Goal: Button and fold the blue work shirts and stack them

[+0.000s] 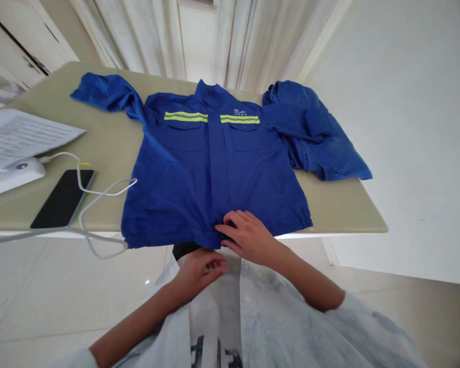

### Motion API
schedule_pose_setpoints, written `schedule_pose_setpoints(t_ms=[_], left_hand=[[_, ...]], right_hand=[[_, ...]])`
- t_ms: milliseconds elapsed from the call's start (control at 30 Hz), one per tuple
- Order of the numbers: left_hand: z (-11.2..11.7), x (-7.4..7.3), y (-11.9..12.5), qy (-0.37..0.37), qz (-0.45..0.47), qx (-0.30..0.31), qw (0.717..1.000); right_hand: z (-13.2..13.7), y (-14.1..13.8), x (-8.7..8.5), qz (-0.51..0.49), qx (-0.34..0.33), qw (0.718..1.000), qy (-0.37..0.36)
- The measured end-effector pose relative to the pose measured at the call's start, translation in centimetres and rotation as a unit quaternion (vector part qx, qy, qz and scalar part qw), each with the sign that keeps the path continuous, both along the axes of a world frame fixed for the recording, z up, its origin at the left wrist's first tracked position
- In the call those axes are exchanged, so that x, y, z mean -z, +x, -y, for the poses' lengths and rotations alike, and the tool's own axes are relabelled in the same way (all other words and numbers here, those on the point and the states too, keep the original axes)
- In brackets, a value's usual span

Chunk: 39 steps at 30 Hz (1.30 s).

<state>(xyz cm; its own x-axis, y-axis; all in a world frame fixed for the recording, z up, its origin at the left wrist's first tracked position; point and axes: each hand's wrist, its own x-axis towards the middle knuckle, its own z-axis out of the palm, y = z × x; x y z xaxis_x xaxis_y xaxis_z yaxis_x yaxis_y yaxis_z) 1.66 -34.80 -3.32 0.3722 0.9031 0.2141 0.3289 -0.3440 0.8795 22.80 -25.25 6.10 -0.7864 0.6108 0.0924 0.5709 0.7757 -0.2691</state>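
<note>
A blue work jacket [191, 174] lies front up on the table, its collar at the far side and its hem at the near edge. Yellow-green and grey reflective strips cross the chest above two flap pockets. My right hand [247, 236] is on the lower end of the front placket, with thumb and fingers closed on the fabric near the hem. Just below the hem, in front of my body, is my left hand [199, 271]. Its fingers are loosely bent and apart from the thumb, with nothing visible between them.
Bunched blue fabric [318, 122] lies at the right under the jacket's sleeve. On the left are a phone [63, 199], a white cable [80, 204] reaching the jacket's edge, printed paper [26, 135] and a white device [13, 179]. A wall [414, 153] stands at the right; curtains [138, 36] hang behind.
</note>
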Motion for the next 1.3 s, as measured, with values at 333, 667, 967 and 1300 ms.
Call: schedule_pose_setpoints(t_ms=[333, 667, 967, 1300], left_hand=[[-2.3, 1.2, 3.6, -0.387, 0.321, -0.098, 0.859], [-2.1, 0.2, 3.5, -0.424, 0.326, -0.070, 0.842], [-1.9, 0.6, 3.9, -0.482, 0.326, -0.047, 0.812], [-1.7, 1.4, 5.0, -0.429, 0.264, -0.022, 0.863]], right_hand=[[-0.7, -1.0, -1.3, 0.091, -0.003, 0.992, 0.087], [-2.0, -0.9, -2.4, 0.097, -0.053, 0.987, 0.116], [-2.1, 0.0, -1.3, 0.082, -0.073, 0.992, 0.058], [-3.4, -0.6, -2.6, 0.106, -0.126, 0.986, 0.031]])
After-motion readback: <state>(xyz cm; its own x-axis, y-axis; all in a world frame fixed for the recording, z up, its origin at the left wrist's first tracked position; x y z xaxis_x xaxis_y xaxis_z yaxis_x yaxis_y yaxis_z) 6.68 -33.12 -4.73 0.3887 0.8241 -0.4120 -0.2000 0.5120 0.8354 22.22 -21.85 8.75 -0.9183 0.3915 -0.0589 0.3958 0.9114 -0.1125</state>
